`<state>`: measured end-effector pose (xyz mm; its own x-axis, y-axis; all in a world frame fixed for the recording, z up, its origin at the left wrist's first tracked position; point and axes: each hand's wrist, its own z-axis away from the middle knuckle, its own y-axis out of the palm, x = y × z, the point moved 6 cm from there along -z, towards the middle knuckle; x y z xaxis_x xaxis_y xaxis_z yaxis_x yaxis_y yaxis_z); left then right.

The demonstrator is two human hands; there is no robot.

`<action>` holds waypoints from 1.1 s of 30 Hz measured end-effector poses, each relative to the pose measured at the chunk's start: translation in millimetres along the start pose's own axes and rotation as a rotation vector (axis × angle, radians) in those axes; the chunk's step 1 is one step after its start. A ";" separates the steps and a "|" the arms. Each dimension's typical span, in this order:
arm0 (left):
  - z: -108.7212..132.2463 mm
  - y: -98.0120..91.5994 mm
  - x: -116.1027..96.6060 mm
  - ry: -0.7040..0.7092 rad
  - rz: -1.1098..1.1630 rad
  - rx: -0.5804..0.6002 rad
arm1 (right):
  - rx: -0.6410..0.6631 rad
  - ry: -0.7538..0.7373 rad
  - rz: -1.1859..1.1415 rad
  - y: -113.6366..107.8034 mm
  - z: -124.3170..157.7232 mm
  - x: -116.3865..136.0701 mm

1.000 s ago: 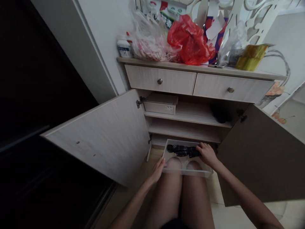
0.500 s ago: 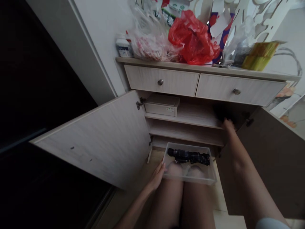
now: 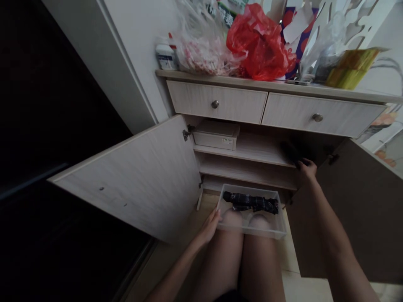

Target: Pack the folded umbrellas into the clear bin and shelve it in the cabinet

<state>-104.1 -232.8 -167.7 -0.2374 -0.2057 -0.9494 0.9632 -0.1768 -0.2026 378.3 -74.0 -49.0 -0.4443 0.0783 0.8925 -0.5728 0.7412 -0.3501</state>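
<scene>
A clear plastic box [image 3: 252, 230] rests on my knees, with a rolled dark plaid cloth [image 3: 252, 202] lying along its far side. My left hand [image 3: 210, 226] grips the box's left wall. At the right end of the cabinet's upper shelf [image 3: 264, 152], my right hand [image 3: 307, 168] has its fingers around the near end of a long black thing [image 3: 291, 154]. Shadow hides its kind; it lies at the shelf's front edge. More dark stuff seems to sit behind it, too dim to make out.
A white box [image 3: 215, 136] stands at the shelf's left end. Two open cabinet doors, left [image 3: 132, 180] and right [image 3: 352, 214], flank my legs. Above the two drawers, the top holds a red plastic bag [image 3: 261, 46], a clear bag [image 3: 204, 52], a white bottle [image 3: 166, 57] and a yellow package [image 3: 351, 69].
My right hand has shifted slightly, and the black thing now shows at the shelf's front edge. My left hand stays on the box. The view has tilted down a little.
</scene>
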 end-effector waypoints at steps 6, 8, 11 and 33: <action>0.5 1.5 -5.1 0.000 -0.008 0.009 | 0.421 0.034 -0.214 -45.5 84.1 7.3; 1.1 2.3 -5.6 -0.014 -0.005 0.013 | 0.567 -0.033 -0.191 -59.8 118.2 15.7; 1.7 3.0 -8.0 0.003 -0.009 0.014 | 0.760 -0.122 -0.177 -69.0 164.5 27.0; 8.0 3.2 -14.7 0.008 -0.025 0.001 | 0.938 -0.750 0.567 13.0 228.8 21.6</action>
<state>-98.6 -238.0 -152.5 -0.2604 -0.1931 -0.9460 0.9568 -0.1832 -0.2259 203.7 -215.2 -99.3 -0.8744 -0.3869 0.2928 -0.3041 -0.0332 -0.9521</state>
